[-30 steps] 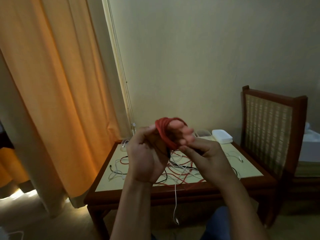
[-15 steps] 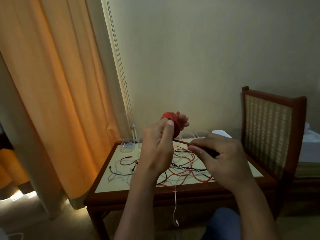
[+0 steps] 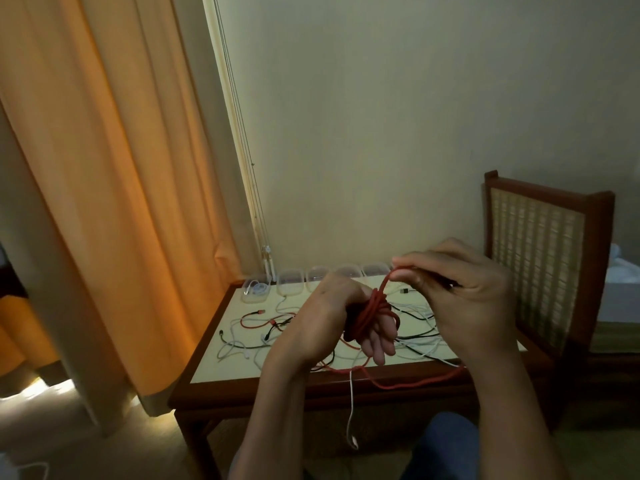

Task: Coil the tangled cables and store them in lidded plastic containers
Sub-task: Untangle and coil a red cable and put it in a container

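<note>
A red cable [image 3: 372, 311] is wound in several loops round the fingers of my left hand [image 3: 332, 320], which points down over the table. My right hand [image 3: 457, 292] pinches the free run of that red cable just above the coil; the rest of it sags past the table's front edge. Tangled white, black and red cables [image 3: 263, 327] lie spread on the wooden table [image 3: 207, 368]. A row of clear plastic containers [image 3: 291, 282] stands along the table's far edge; the leftmost container [image 3: 255, 289] holds a white cable.
An orange curtain [image 3: 104, 188] hangs at the left beside the wall. A wooden chair with a woven back [image 3: 540, 258] stands right of the table. One white cable [image 3: 351, 410] dangles over the front edge toward the floor.
My left hand has turned from fingers-up to fingers-down with the coil on it. My right hand rose and swung the red strand over the coil. The camera tilted down slightly.
</note>
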Action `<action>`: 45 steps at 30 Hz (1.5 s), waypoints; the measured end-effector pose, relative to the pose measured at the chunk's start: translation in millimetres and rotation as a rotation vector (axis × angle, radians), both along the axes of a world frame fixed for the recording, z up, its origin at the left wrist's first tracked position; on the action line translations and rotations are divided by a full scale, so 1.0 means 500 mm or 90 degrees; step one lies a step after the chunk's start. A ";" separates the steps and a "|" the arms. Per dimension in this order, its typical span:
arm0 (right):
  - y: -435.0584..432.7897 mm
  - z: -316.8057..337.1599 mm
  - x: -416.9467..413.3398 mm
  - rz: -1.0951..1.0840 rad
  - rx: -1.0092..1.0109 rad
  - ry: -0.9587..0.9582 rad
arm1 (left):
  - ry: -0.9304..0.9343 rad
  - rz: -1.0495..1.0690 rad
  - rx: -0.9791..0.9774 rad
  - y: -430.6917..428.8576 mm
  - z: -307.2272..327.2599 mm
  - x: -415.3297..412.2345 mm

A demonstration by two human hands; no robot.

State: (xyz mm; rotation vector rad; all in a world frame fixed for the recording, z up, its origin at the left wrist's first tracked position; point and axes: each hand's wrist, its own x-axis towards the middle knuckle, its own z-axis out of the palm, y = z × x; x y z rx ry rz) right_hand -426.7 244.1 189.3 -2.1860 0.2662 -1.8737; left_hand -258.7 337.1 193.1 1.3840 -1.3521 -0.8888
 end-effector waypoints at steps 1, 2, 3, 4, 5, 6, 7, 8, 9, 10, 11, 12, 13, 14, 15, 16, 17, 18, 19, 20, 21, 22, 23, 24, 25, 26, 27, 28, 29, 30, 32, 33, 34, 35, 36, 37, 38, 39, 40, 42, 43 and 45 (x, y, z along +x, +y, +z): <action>-0.004 -0.001 0.004 0.030 0.020 -0.001 | 0.011 -0.062 -0.030 0.000 0.002 0.000; -0.009 -0.004 0.009 0.058 0.042 0.001 | 0.029 -0.120 -0.068 0.002 0.005 -0.002; -0.013 -0.007 0.015 0.085 0.067 0.004 | 0.053 -0.162 -0.087 0.011 0.014 -0.010; -0.018 -0.012 0.021 0.110 0.097 0.008 | 0.082 -0.196 -0.096 0.027 0.014 -0.011; -0.021 -0.017 0.028 0.132 0.123 0.016 | 0.108 -0.214 -0.103 0.031 0.015 -0.013; -0.022 -0.024 0.036 0.146 0.144 0.025 | 0.138 -0.220 -0.118 0.030 0.011 -0.018; -0.023 -0.031 0.042 0.153 0.165 0.037 | 0.168 -0.223 -0.131 0.027 0.011 -0.020; -0.024 -0.044 0.049 0.164 0.194 0.048 | 0.197 -0.223 -0.145 0.023 0.008 -0.021; -0.022 -0.055 0.053 0.182 0.228 0.058 | 0.224 -0.223 -0.159 0.020 0.010 -0.025; -0.018 -0.062 0.057 0.209 0.263 0.066 | 0.256 -0.221 -0.186 0.020 0.009 -0.029; -0.015 -0.069 0.061 0.229 0.288 0.080 | 0.296 -0.221 -0.217 0.021 0.010 -0.034; -0.014 -0.074 0.064 0.228 0.297 0.090 | 0.347 -0.214 -0.246 0.020 0.010 -0.036; -0.013 -0.076 0.067 0.203 0.289 0.108 | 0.399 -0.205 -0.267 0.019 0.013 -0.036; -0.010 -0.074 0.066 0.172 0.273 0.136 | 0.436 -0.192 -0.287 0.015 0.013 -0.035; -0.007 -0.069 0.065 0.159 0.258 0.162 | 0.462 -0.182 -0.306 0.012 0.014 -0.032; -0.002 -0.064 0.063 0.165 0.258 0.182 | 0.480 -0.178 -0.327 0.009 0.016 -0.030; 0.002 -0.058 0.058 0.185 0.270 0.204 | 0.493 -0.182 -0.348 0.009 0.020 -0.029; 0.006 -0.052 0.051 0.194 0.285 0.223 | 0.503 -0.178 -0.363 0.006 0.021 -0.026; 0.010 -0.046 0.043 0.198 0.295 0.245 | 0.503 -0.176 -0.374 0.005 0.023 -0.026; 0.012 -0.041 0.035 0.195 0.302 0.265 | 0.493 -0.164 -0.384 0.004 0.022 -0.023; 0.013 -0.037 0.028 0.191 0.306 0.282 | 0.479 -0.154 -0.392 0.003 0.022 -0.023; 0.015 -0.033 0.020 0.182 0.305 0.300 | 0.463 -0.135 -0.396 0.002 0.021 -0.022; 0.018 -0.029 0.014 0.167 0.299 0.322 | 0.449 -0.115 -0.397 0.001 0.021 -0.021; 0.020 -0.024 0.008 0.145 0.289 0.348 | 0.429 -0.091 -0.397 -0.001 0.019 -0.018; 0.023 -0.019 0.001 0.120 0.278 0.373 | 0.400 -0.068 -0.398 -0.002 0.018 -0.015; 0.025 -0.016 -0.005 0.093 0.264 0.394 | 0.353 -0.030 -0.396 -0.003 0.016 -0.013; 0.027 -0.010 -0.012 0.062 0.247 0.405 | 0.297 0.016 -0.390 -0.004 0.014 -0.011; 0.029 -0.003 -0.020 0.032 0.226 0.403 | 0.242 0.062 -0.381 -0.006 0.012 -0.007; 0.033 0.005 -0.028 0.009 0.198 0.386 | 0.203 0.096 -0.364 -0.006 0.011 -0.004; 0.036 0.012 -0.034 -0.008 0.155 0.356 | 0.177 0.109 -0.344 -0.005 0.010 -0.003; 0.045 0.027 -0.043 -0.035 0.058 0.295 | 0.131 0.082 -0.307 0.001 0.008 -0.005; 0.050 0.032 -0.045 -0.042 0.023 0.273 | 0.110 0.070 -0.279 0.003 0.006 -0.005; 0.053 0.037 -0.047 -0.049 -0.005 0.255 | 0.085 0.064 -0.248 0.003 0.003 -0.003; 0.055 0.040 -0.048 -0.057 -0.032 0.237 | 0.056 0.064 -0.219 0.003 0.002 -0.002; 0.057 0.044 -0.049 -0.066 -0.057 0.220 | 0.030 0.059 -0.192 0.002 0.001 0.000; 0.058 0.047 -0.050 -0.074 -0.078 0.203 | 0.024 0.033 -0.169 0.004 0.003 0.000; 0.058 0.050 -0.051 -0.081 -0.097 0.185 | 0.035 -0.012 -0.151 0.008 0.006 -0.001; 0.059 0.052 -0.052 -0.082 -0.110 0.166 | 0.057 -0.062 -0.137 0.013 0.010 -0.003; 0.058 0.053 -0.052 -0.077 -0.116 0.147 | 0.085 -0.108 -0.125 0.018 0.012 -0.004; 0.053 0.053 -0.050 -0.056 -0.105 0.117 | 0.129 -0.193 -0.104 0.026 0.014 -0.003; 0.048 0.050 -0.047 -0.045 -0.094 0.108 | 0.141 -0.232 -0.093 0.028 0.011 -0.001; 0.035 0.043 -0.039 -0.018 -0.060 0.090 | 0.164 -0.284 -0.074 0.033 0.006 0.005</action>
